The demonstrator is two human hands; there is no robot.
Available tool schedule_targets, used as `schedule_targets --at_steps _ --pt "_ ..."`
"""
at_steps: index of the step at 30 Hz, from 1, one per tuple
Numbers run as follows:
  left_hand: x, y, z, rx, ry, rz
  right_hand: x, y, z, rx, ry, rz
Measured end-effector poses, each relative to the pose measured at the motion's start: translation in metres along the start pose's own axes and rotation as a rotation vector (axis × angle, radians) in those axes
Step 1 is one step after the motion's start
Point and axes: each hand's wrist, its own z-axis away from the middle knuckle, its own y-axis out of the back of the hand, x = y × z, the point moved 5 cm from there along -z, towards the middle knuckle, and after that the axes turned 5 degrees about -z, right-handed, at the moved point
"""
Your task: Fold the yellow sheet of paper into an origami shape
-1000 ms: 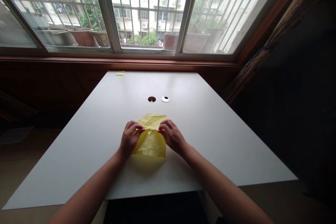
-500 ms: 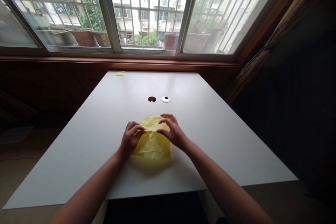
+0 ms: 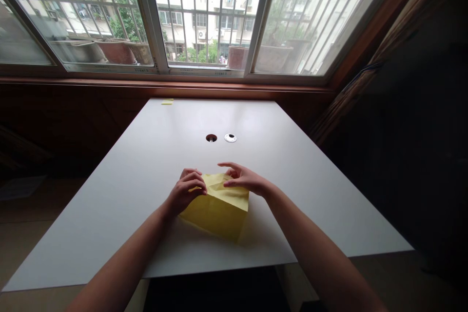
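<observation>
head view: the yellow paper (image 3: 223,212) spreads between your hands over the near part of the white table (image 3: 310,224), its crease slanting from left toward near right. your left hand (image 3: 187,187) pinches its left side; your right hand (image 3: 244,179), half open, is at its far right, contact unclear.

Left hand (image 3: 190,188) pinched; right hand (image 3: 239,179) loosely open, index finger (image 3: 227,164) extended.
</observation>
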Motion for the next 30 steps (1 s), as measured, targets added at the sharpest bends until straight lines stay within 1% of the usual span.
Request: schedule_targets --at_steps 3,4,6,9,12,14,15,16,18,21,23,27,30 --pt "0.002 -0.002 0.0 -0.025 -0.01 0.001 0.001 -0.011 0.006 -0.106 -0.072 -0.248" --pt "0.002 -0.002 0.001 -0.023 -0.008 -0.01 0.002 -0.015 0.008 -0.125 -0.086 -0.301" --pt "0.002 -0.002 0.001 0.007 0.003 -0.046 0.002 -0.02 0.009 -0.12 -0.077 -0.376" --pt "-0.001 0.003 0.002 0.112 0.071 -0.11 0.008 -0.02 0.008 -0.036 -0.046 -0.434" --pt "-0.01 0.009 0.007 0.254 0.229 -0.122 0.017 -0.012 0.004 0.098 -0.011 -0.473" --pt "-0.019 0.01 0.013 0.335 0.352 -0.054 0.02 -0.005 0.003 0.206 0.045 -0.507" --pt "-0.023 0.009 0.016 0.356 0.409 0.004 0.021 -0.002 0.003 0.255 0.072 -0.52" --pt "-0.027 0.006 0.018 0.36 0.458 0.075 0.021 0.0 0.003 0.298 0.095 -0.529" --pt "-0.032 -0.003 0.021 0.324 0.523 0.238 0.021 0.0 0.003 0.359 0.131 -0.543" --pt "-0.03 -0.015 0.019 0.243 0.541 0.416 0.016 -0.007 0.003 0.392 0.18 -0.569" --pt "-0.027 -0.017 0.017 0.234 0.535 0.421 0.012 -0.015 0.004 0.369 0.19 -0.581" --pt "-0.017 -0.012 0.013 0.272 0.481 0.384 0.004 -0.03 0.005 0.313 0.205 -0.616" --pt "-0.01 -0.006 0.01 0.262 0.426 0.421 0.0 -0.038 0.005 0.248 0.201 -0.647"
